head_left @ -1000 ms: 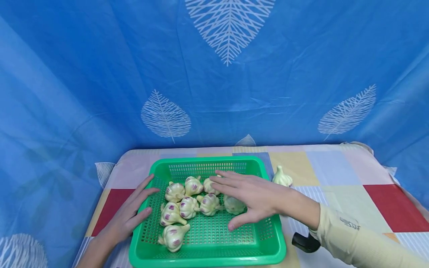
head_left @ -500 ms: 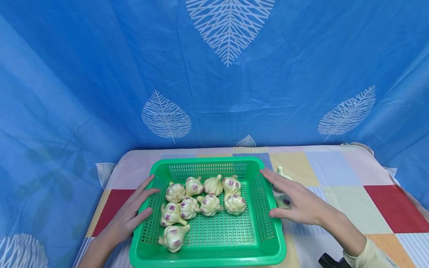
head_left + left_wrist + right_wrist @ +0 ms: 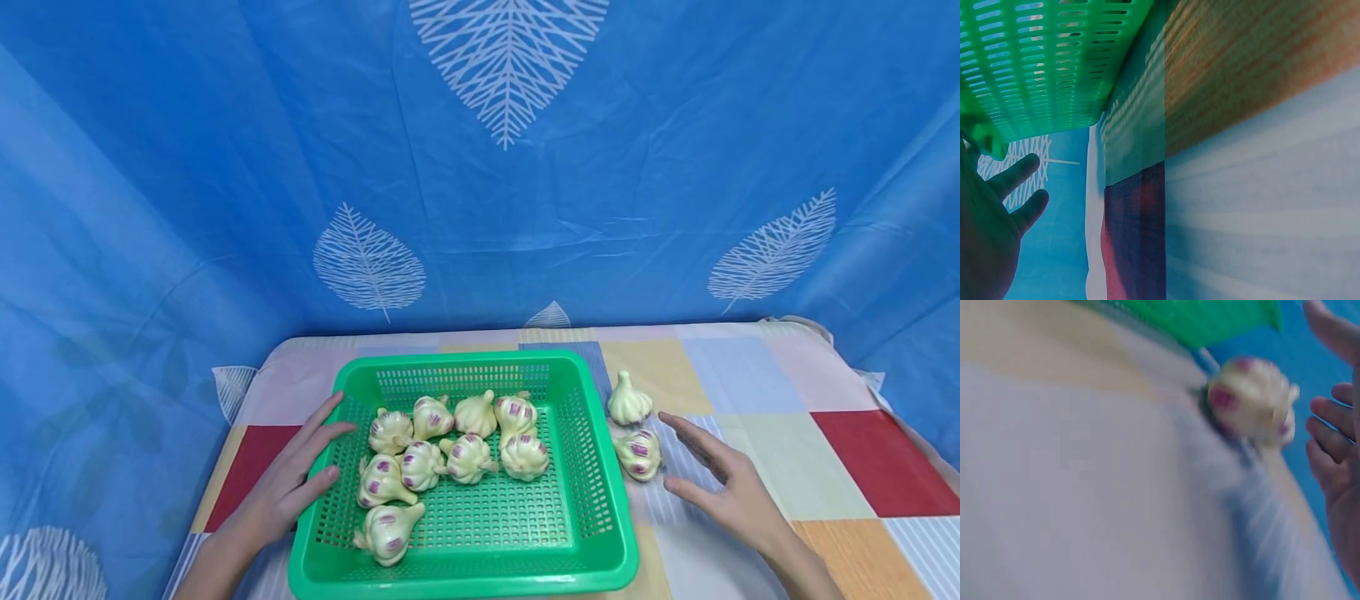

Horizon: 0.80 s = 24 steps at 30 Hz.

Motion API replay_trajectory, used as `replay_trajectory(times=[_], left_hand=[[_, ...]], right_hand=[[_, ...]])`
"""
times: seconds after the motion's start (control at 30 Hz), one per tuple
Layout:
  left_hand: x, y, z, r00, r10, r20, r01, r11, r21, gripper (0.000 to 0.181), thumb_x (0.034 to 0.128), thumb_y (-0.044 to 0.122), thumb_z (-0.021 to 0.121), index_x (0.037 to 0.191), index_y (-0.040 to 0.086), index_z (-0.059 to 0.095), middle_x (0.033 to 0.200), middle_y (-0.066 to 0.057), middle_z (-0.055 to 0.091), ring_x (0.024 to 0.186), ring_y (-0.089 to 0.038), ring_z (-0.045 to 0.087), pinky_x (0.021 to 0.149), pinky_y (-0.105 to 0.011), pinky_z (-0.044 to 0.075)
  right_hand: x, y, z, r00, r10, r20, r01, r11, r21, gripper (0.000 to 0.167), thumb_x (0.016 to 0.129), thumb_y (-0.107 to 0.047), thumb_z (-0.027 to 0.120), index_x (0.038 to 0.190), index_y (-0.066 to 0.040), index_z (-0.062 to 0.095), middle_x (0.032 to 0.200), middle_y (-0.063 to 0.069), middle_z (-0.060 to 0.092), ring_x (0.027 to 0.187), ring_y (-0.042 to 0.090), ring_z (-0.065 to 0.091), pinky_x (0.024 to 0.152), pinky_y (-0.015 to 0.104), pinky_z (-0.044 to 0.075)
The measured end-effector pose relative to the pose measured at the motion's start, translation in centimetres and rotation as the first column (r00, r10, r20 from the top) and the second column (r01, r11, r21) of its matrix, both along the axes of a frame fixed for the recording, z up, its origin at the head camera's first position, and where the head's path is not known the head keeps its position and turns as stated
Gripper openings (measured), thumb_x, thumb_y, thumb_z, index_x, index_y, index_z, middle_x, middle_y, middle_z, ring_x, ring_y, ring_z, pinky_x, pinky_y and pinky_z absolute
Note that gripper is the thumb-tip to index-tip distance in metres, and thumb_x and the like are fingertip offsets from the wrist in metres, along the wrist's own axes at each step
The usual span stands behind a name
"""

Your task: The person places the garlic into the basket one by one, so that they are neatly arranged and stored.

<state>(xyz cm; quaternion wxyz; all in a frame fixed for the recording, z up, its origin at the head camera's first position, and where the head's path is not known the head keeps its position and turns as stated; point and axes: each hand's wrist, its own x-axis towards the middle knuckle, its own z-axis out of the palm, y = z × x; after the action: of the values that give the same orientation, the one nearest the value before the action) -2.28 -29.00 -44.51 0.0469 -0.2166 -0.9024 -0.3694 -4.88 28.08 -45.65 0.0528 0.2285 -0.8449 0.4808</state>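
Observation:
A green plastic basket (image 3: 630,533) holds several garlic bulbs streaked with purple, such as the garlic bulb (image 3: 388,533) at its near left. My left hand (image 3: 288,479) lies along the basket's left rim, fingers loosely spread; in the left wrist view its fingertips are just below the basket's side. Right of the basket, two garlic bulbs lie on the cloth: a plain pale bulb (image 3: 630,402) behind and a purple-streaked bulb (image 3: 640,456) in front. My right hand (image 3: 731,487) is just right of the streaked bulb (image 3: 1250,403), thumb and fingers apart, gripping nothing.
A patchwork-checked cloth (image 3: 772,471) covers the table. Blue curtains (image 3: 480,250) with white leaf prints rise along the back and sides. The basket takes up the table's left half.
My right hand has withdrawn from over the basket, out past its right rim, to beside the two bulbs on the cloth. My left hand has stayed at the left rim.

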Motion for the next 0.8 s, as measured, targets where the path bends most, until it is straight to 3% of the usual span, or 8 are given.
replay_trajectory(times=[0.13, 0.23, 0.3, 0.47, 0.57, 0.8], left_hand=[[0.1, 0.0, 0.1, 1.000, -0.004, 0.001, 0.004, 1.000, 0.010, 0.051, 0.0926, 0.012, 0.062, 0.143, 0.013, 0.053, 0.167, -0.004, 0.018, 0.150, -0.013, 0.019, 0.108, -0.025, 0.029], [0.1, 0.0, 0.1, 1.000, -0.005, 0.003, 0.005, 1.000, 0.012, 0.051, 0.0925, 0.012, 0.061, 0.143, 0.013, 0.052, 0.167, -0.004, 0.018, 0.150, -0.013, 0.019, 0.108, -0.024, 0.029], [0.1, 0.0, 0.2, 1.000, -0.006, 0.004, 0.006, 1.000, 0.013, 0.051, 0.0926, 0.012, 0.061, 0.143, 0.013, 0.052, 0.167, -0.004, 0.018, 0.150, -0.013, 0.019, 0.108, -0.024, 0.029], [0.1, 0.0, 0.2, 1.000, -0.004, 0.007, 0.004, 1.000, 0.022, 0.051, 0.0926, 0.011, 0.061, 0.143, 0.012, 0.052, 0.167, -0.005, 0.018, 0.150, -0.013, 0.019, 0.108, -0.023, 0.028], [0.2, 0.0, 0.2, 1.000, -0.003, 0.008, 0.003, 1.000, 0.020, 0.051, 0.0927, 0.011, 0.061, 0.143, 0.012, 0.052, 0.167, -0.005, 0.018, 0.149, -0.012, 0.019, 0.108, -0.023, 0.029], [0.1, 0.0, 0.1, 1.000, -0.006, 0.015, 0.005, 1.000, 0.023, 0.050, 0.0933, 0.012, 0.061, 0.143, 0.013, 0.052, 0.167, -0.004, 0.018, 0.150, -0.012, 0.019, 0.108, -0.024, 0.030]], right_hand=[[0.3, 1.2, -2.1, 0.992, 0.003, 0.128, 0.012, 0.993, -0.120, 0.065, 0.089, 0.011, 0.069, 0.149, 0.004, 0.043, 0.148, 0.009, 0.052, 0.136, 0.001, 0.044, 0.101, 0.015, 0.039], [0.1, 1.7, -3.3, 0.978, -0.029, 0.209, 0.059, 0.989, -0.139, 0.059, 0.093, 0.005, 0.068, 0.146, 0.007, 0.044, 0.146, 0.000, 0.055, 0.130, -0.004, 0.047, 0.097, 0.015, 0.043], [-0.3, 1.9, -3.7, 0.973, -0.039, 0.227, 0.071, 0.989, -0.132, 0.057, 0.093, 0.002, 0.069, 0.145, 0.008, 0.045, 0.145, 0.004, 0.057, 0.128, -0.004, 0.049, 0.094, 0.015, 0.045], [-1.4, 1.8, -3.8, 0.964, -0.024, 0.263, 0.058, 0.991, -0.124, 0.058, 0.092, -0.003, 0.073, 0.144, 0.004, 0.050, 0.142, 0.022, 0.055, 0.127, -0.002, 0.052, 0.095, 0.018, 0.046], [-2.0, 1.6, -3.7, 0.955, -0.005, 0.296, 0.048, 0.989, -0.136, 0.059, 0.090, -0.006, 0.075, 0.144, 0.002, 0.051, 0.142, 0.023, 0.055, 0.125, -0.001, 0.053, 0.095, 0.019, 0.047], [-2.9, 1.1, -3.7, 0.943, 0.110, 0.313, -0.044, 0.977, -0.210, 0.066, 0.086, 0.005, 0.075, 0.145, 0.008, 0.045, 0.145, 0.018, 0.054, 0.128, 0.002, 0.052, 0.097, 0.022, 0.047]])
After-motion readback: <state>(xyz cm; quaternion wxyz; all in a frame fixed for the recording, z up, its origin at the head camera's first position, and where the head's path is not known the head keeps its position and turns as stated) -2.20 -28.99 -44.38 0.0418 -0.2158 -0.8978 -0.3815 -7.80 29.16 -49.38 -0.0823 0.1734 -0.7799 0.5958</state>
